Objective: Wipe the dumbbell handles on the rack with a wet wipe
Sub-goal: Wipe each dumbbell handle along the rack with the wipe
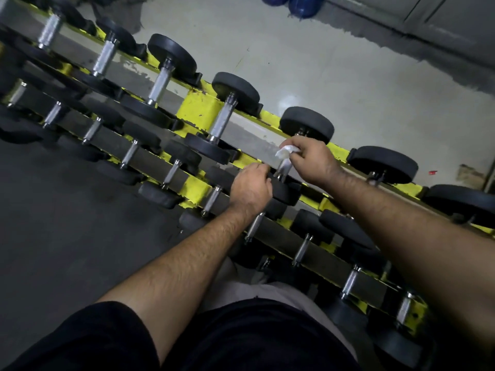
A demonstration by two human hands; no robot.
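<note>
Here the right hand point(310, 159) pinches a crumpled white wet wipe point(286, 151) against the upper part of a chrome dumbbell handle point(283, 168) on the upper tier of the yellow rack point(199, 108), its fingers curled round the cloth. The left hand point(250, 187) rests just beside it on that dumbbell's near black weight head point(285, 192), fingers bent over the edge; whether they truly grip it cannot be told. More dumbbells line both tiers, left and right. Beyond the rack lies a pale floor point(348, 70).
</note>
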